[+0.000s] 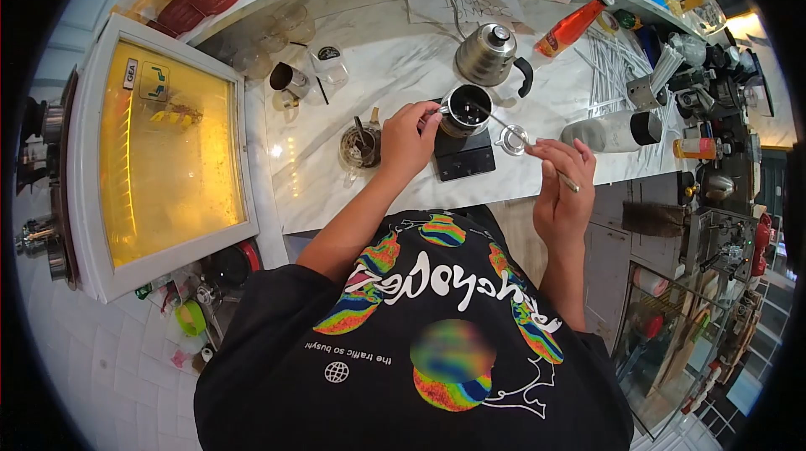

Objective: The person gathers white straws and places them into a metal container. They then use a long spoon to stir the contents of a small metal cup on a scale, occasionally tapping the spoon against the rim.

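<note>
A metal cup (453,125) with dark liquid inside stands on a black scale (467,164). My left hand (411,136) is closed on the cup's handle at its left side. Between the fingers of my right hand (564,187) is a long thin spoon (508,126), its far end reaching into the cup. A small clear glass (513,140) stands just right of the scale. Behind the cup sits a steel kettle (485,55) with a black handle. To the left of my left hand is a glass vessel (359,145) with dark contents.
A metal pitcher (289,79) and a clear cup (332,66) stand at the back left. An orange-red bottle (573,26) lies toward the back right, near scattered white straws (609,73). A clear bottle with a black cap (609,131) lies right. A yellow-lit glass-door cabinet (172,153) flanks the counter.
</note>
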Demonstrator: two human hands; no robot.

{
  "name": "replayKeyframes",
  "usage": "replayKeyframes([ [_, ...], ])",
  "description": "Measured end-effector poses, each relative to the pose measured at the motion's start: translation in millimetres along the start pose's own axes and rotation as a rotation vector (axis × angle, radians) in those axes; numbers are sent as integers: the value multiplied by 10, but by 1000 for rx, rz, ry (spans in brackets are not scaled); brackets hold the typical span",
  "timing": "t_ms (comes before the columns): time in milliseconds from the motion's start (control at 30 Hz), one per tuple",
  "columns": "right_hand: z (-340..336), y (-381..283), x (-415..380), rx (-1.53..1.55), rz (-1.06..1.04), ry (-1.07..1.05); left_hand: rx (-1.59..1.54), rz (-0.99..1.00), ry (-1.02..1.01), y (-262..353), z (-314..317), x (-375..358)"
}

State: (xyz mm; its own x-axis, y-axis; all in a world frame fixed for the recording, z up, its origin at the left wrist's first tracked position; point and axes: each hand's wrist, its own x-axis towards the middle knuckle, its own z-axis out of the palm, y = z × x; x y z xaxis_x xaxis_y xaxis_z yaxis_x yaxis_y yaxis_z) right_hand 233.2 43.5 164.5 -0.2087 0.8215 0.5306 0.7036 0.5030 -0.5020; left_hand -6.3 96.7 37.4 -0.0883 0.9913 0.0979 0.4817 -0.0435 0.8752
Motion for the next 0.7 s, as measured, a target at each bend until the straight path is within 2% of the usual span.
replayKeyframes([
  [133, -78, 66, -53, 14, 23, 35, -17, 6, 8, -37, -9, -14],
  [233, -83, 7, -56, 42, -18, -20, -26, 8, 19, -50, 14, -26],
  [400, -46, 48, -11, 4, 43, 9, -46, 27, 43, -17, 13, -41],
  [700, -107, 244, 71, 38, -10, -51, -29, 18, 125, 40, 150, -33],
])
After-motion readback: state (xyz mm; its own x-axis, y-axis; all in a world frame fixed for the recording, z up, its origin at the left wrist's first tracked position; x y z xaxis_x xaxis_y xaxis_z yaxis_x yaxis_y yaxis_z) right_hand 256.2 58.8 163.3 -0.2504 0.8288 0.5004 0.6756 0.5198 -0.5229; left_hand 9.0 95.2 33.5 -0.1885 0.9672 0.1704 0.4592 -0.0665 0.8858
